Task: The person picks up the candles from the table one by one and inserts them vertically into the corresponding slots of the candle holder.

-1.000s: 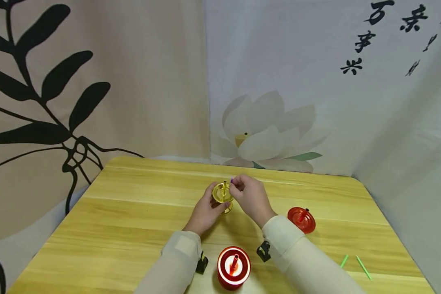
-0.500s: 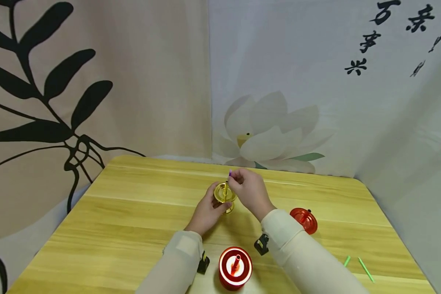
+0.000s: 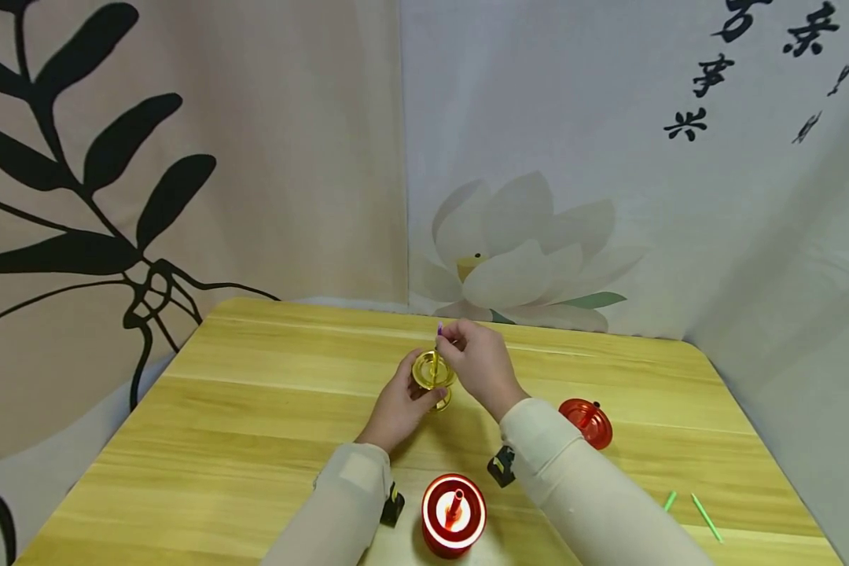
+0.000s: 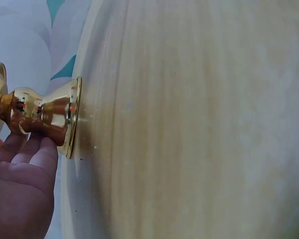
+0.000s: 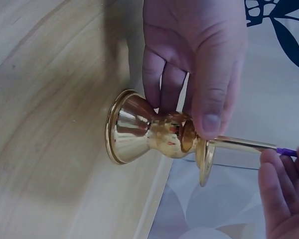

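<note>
A shiny gold candlestick-like holder (image 3: 433, 371) stands on the table, with a round dish and a thin upright tube. My left hand (image 3: 395, 405) grips its waist, thumb and fingers on either side; the left wrist view shows the flared gold base (image 4: 60, 117) beside those fingers. Above the dish, my right hand (image 3: 483, 368) pinches a thin purple stick (image 3: 439, 328). In the right wrist view the purple stick (image 5: 287, 152) meets the tip of the gold tube (image 5: 244, 144); whether it is inside cannot be told. Fingers hide most of the stick.
Close to the front stands a red holder (image 3: 453, 533) with a bright ring and a central tube. Another red holder (image 3: 586, 423) is beyond the right sleeve. Two green sticks (image 3: 707, 517) lie on the table (image 3: 205, 440) at right. A printed curtain hangs behind.
The right hand has risen, then shifted slightly left, bringing the purple stick from beside the tube to its top. The left hand keeps its hold on the gold holder.
</note>
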Action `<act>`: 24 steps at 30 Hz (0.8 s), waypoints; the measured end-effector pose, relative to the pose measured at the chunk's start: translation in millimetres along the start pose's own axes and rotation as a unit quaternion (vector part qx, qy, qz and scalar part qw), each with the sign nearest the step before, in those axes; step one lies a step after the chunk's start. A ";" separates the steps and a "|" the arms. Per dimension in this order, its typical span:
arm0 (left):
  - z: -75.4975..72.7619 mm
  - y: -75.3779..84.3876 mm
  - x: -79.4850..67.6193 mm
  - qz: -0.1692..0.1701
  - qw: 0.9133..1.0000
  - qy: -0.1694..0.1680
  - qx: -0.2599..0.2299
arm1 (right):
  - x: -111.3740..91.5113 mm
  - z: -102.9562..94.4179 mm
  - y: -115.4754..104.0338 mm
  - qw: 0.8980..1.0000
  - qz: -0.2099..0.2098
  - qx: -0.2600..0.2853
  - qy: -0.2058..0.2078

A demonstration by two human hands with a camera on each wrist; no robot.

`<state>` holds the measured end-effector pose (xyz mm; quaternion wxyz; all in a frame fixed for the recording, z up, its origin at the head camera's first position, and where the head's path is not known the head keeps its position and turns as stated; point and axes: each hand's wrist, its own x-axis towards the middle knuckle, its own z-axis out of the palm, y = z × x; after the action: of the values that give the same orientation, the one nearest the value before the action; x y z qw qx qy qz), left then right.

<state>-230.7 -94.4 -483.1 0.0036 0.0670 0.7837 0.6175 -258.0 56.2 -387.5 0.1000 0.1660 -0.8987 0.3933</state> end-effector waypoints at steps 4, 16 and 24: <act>-0.3 0.7 -0.2 0.001 1.000 -0.001 -0.002 | 0.4 0.8 0.1 1.000 0.014 0.001 -0.017; 0.4 1.7 0.0 0.000 1.000 -0.001 0.000 | -1.4 2.7 0.8 0.998 0.045 0.002 -0.043; 0.4 1.8 -1.0 -0.001 1.000 0.001 0.004 | -2.6 3.8 2.9 0.998 0.047 0.001 -0.039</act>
<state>-229.5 -93.7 -481.5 0.0031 0.0653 0.7864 0.6142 -256.8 55.8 -392.8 0.0464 0.1392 -0.9084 0.3915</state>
